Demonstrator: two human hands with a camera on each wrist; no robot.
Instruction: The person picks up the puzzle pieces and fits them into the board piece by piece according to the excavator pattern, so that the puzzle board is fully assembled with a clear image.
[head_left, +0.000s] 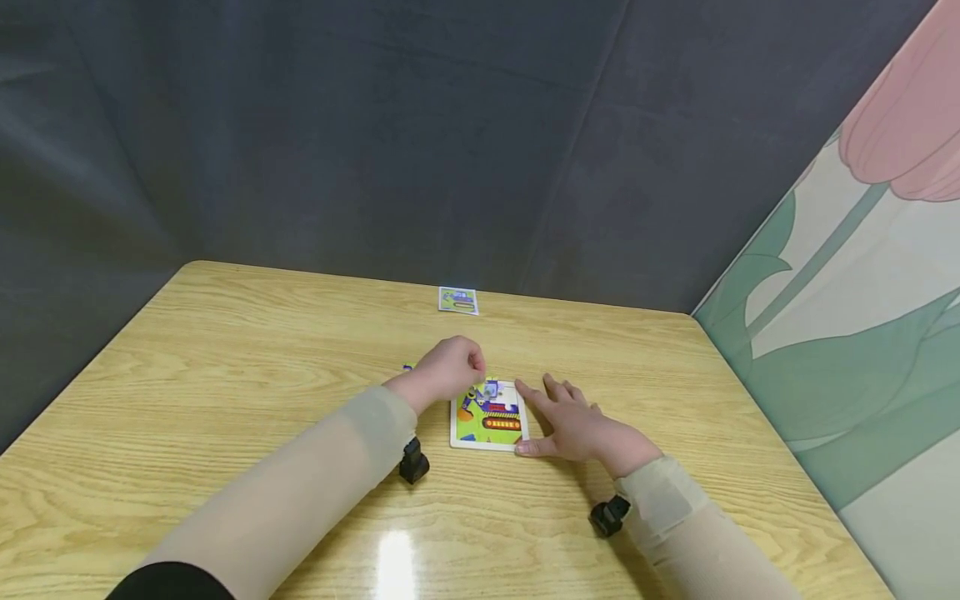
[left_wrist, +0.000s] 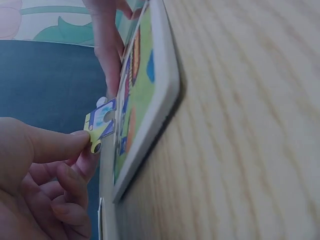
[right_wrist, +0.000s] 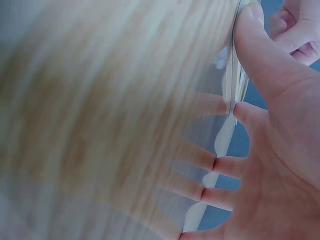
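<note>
My left hand (head_left: 448, 368) pinches a jigsaw piece (left_wrist: 100, 120) between thumb and index finger, the other fingers curled below. Yellow, blue and white show on the piece, which stands tilted at the upper part of a puzzle board (head_left: 480, 445). The board has a white frame and a picture of a digger on green ground. My right hand (head_left: 573, 425) lies with fingers spread at the board's right side, thumb at its lower right corner and index finger near the upper right corner. In the right wrist view, the fingertips (right_wrist: 225, 165) touch the tabletop.
A small picture card (head_left: 458, 300) with a similar digger lies near the table's far edge. Another small blue and yellow piece (head_left: 407, 367) peeks out behind the left wrist. A dark curtain (head_left: 375, 150) hangs behind the wooden table (head_left: 262, 350), and a flower-patterned cloth (head_left: 862, 350) at the right.
</note>
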